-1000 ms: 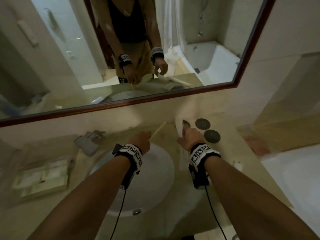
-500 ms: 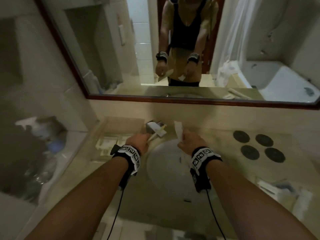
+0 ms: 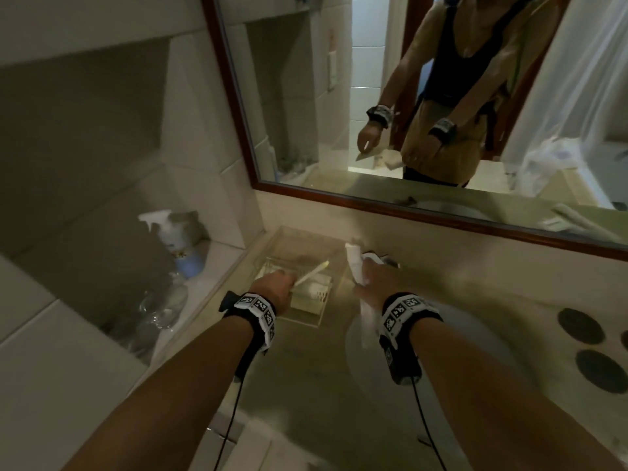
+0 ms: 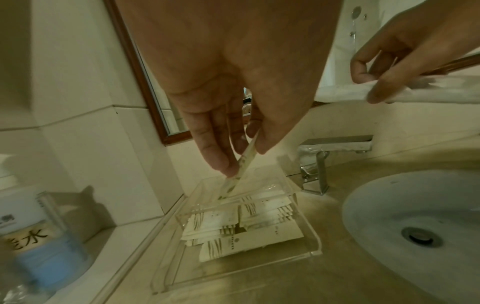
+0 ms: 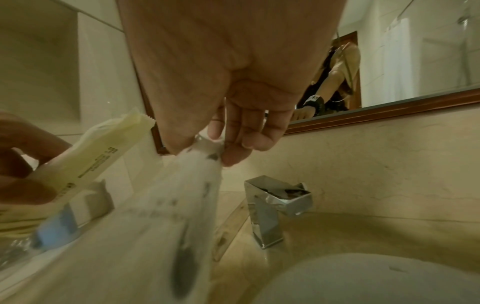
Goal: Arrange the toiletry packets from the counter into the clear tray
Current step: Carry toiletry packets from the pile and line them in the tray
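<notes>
A clear tray (image 3: 302, 319) sits on the counter left of the sink and holds several cream toiletry packets (image 4: 244, 224). My left hand (image 3: 285, 282) pinches a thin cream packet (image 3: 312, 271) just above the tray; in the left wrist view this packet (image 4: 244, 164) shows edge-on, its lower end dipping toward the packets inside. My right hand (image 3: 365, 270) grips a white packet (image 3: 355, 263) upright to the right of the tray, near the tap. In the right wrist view that white packet (image 5: 187, 205) is blurred.
A chrome tap (image 4: 337, 148) stands behind the white basin (image 4: 415, 226). On the ledge to the left are a spray bottle (image 3: 170, 232) and a plastic water bottle (image 3: 163, 300). Dark round discs (image 3: 577, 326) lie on the counter at far right. A framed mirror runs above.
Both hands have moved left, away from the dark discs and across the basin. The left hand's packet is now over the tray. The head view has swung left with them.
</notes>
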